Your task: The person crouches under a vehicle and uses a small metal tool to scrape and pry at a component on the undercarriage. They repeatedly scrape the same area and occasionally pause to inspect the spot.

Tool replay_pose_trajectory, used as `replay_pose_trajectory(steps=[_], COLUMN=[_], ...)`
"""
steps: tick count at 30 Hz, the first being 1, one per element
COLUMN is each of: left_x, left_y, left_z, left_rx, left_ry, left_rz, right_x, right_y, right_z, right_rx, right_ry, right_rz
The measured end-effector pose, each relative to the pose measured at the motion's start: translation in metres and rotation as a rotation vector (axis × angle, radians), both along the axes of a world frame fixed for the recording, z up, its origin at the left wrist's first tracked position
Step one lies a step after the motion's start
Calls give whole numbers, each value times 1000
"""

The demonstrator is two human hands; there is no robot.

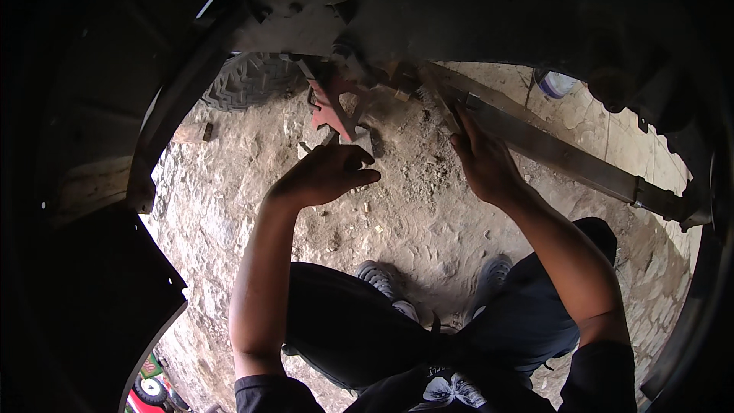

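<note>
My right hand [489, 164] is closed around the handle of a slim brush [439, 95]. Its bristles face the dark underside of a vehicle [474, 27], beside one end of a long metal bar [566, 154]. Shadow hides whether they touch it. My left hand [330, 173] hangs lower, over the dirt, its thumb and forefinger apart and nothing visible between them; the other fingers curl in. Just beyond it stands a red jack stand [330, 107] beneath the vehicle, partly in shadow.
A knobbly tyre [248, 82] lies at the far left, with a block [193, 132] nearer. Dark panels curve around both sides. At the far right stands a white and purple container [556, 84]. My shoes [376, 277] rest on rough, dusty ground [222, 214].
</note>
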State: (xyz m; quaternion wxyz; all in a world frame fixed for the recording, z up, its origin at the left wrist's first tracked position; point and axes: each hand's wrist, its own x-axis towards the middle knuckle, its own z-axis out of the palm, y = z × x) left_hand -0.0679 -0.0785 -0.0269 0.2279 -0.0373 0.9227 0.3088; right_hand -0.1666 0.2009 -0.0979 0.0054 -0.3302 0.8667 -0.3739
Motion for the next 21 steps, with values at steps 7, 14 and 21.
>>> replay_pose_trajectory(steps=[7,14,21], left_x=[6,14,56], left_y=[8,13,-16], left_z=[12,23,29], left_rx=[-114,-50,-52], left_ry=[-68,-129,-162], left_rz=[2,20,131], right_x=[-12,-74,7], right_y=[-62,-111,-98], right_z=[5,-33,7], right_rx=[125,36,3], right_ry=[-181,1,-486], right_rz=[-137,-210,-113])
